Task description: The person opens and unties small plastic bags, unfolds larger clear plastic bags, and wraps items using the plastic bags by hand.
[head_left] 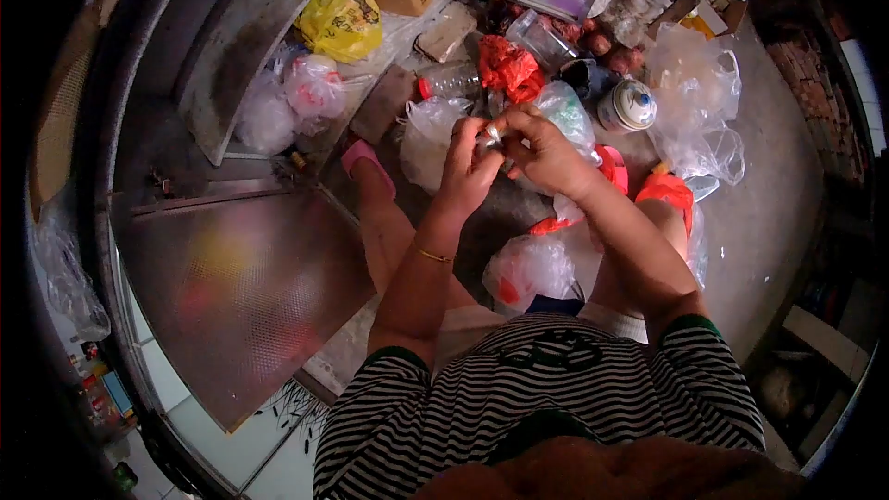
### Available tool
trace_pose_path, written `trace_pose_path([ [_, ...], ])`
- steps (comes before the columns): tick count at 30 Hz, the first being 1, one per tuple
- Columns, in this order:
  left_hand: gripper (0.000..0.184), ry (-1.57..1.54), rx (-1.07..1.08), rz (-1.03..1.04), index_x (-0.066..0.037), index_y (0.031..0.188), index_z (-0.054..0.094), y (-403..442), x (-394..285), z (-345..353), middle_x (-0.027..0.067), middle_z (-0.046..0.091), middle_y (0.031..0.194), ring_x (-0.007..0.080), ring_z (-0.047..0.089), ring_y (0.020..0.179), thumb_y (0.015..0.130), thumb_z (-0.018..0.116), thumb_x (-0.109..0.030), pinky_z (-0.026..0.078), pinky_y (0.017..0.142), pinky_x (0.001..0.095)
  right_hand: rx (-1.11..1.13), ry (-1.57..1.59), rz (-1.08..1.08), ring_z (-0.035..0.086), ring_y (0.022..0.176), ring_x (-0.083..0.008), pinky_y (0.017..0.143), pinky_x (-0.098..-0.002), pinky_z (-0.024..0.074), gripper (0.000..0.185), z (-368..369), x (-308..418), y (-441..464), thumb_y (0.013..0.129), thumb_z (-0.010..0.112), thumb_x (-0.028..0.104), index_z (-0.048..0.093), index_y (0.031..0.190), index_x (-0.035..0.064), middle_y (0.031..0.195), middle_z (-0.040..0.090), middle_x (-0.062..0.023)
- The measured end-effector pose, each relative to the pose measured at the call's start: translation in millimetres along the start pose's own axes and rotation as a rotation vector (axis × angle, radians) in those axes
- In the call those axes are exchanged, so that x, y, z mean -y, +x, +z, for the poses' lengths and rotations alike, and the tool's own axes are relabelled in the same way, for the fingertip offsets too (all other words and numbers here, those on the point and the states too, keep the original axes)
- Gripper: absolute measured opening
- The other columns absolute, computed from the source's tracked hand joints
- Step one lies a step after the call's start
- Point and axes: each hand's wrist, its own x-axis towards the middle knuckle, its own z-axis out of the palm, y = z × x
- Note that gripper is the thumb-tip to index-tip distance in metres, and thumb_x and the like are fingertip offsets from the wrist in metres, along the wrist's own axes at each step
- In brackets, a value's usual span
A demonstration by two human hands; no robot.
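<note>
My left hand (469, 167) and my right hand (548, 156) meet in the middle of the view, thumbs and fingertips closed on a small, shiny, crumpled piece of clear plastic (492, 137). Fingers cover most of it, so I cannot tell whether it belongs to a larger bag. Just left of my left hand a white plastic bag (428, 143) rests on the floor. Beyond my fingers lie a red plastic bag (511, 67) and a clear jar with a red lid (454, 82). A pale green-tinted bag (567, 116) sits behind my right hand.
An open cabinet door (245, 287) stands at the left. On the cabinet's ledge are a yellow bag (340, 25) and clear bags (292, 97). A white canister (628, 106) and a large clear bag (694, 83) stand right. Another tied bag (530, 271) lies between my legs.
</note>
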Motion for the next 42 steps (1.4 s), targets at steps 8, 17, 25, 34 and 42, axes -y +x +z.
trace_pose_path([
  [8,0.013,-0.172,0.037,-0.127,-0.002,0.090,0.050,2.3,-11.1,0.7,0.0025,0.051,0.081,0.0100,0.046,0.074,0.082,0.054,-0.011,0.040,0.067,0.0257,0.059,-0.162,-0.025,0.050,0.088,-0.0352,0.075,-0.0389,0.0422,0.028,-4.6,22.2,1.0,0.071,0.057,0.002,0.050,0.097,0.0040,0.087,0.051,-0.0173],
  [17,0.013,-0.419,-0.188,-0.161,0.000,0.086,0.051,2.8,-1.8,2.1,0.0049,0.052,0.082,0.0117,0.047,0.075,0.082,0.046,-0.011,0.041,0.071,0.0256,-0.048,-0.207,-0.114,0.050,0.076,-0.0189,0.063,-0.0285,0.0405,0.021,2.8,26.0,0.9,0.074,0.057,0.002,0.051,0.095,0.0019,0.085,0.048,-0.0102],
  [25,0.024,-0.097,0.018,-0.171,-0.001,0.100,0.049,0.6,-13.0,-12.2,0.0072,0.053,0.085,0.0154,0.051,0.075,0.082,0.047,-0.018,0.043,0.068,0.0292,-0.056,0.605,0.476,0.046,0.049,-0.0101,0.043,-0.0231,0.0350,0.007,-1.7,32.2,5.5,0.080,0.056,0.001,0.053,0.086,0.0026,0.062,0.048,-0.0015],
  [34,0.030,0.051,0.134,-0.109,0.000,0.103,0.048,1.6,-12.9,-5.3,0.0119,0.054,0.097,0.0200,0.050,0.090,0.078,0.058,-0.012,0.041,0.081,0.0309,-0.131,0.318,0.370,0.045,0.047,-0.0099,0.040,-0.0231,0.0329,0.005,-7.0,28.5,4.0,0.079,0.056,0.002,0.053,0.084,0.0027,0.063,0.051,-0.0035],
  [42,0.021,-0.211,0.034,-0.157,-0.002,0.099,0.050,-0.7,-16.3,-4.3,0.0034,0.054,0.077,0.0089,0.047,0.062,0.081,0.055,-0.012,0.039,0.053,0.0234,-0.176,0.676,0.544,0.046,0.048,-0.0114,0.041,-0.0233,0.0327,0.009,-14.3,38.5,6.2,0.075,0.057,0.000,0.053,0.083,0.0022,0.067,0.053,-0.0057],
])
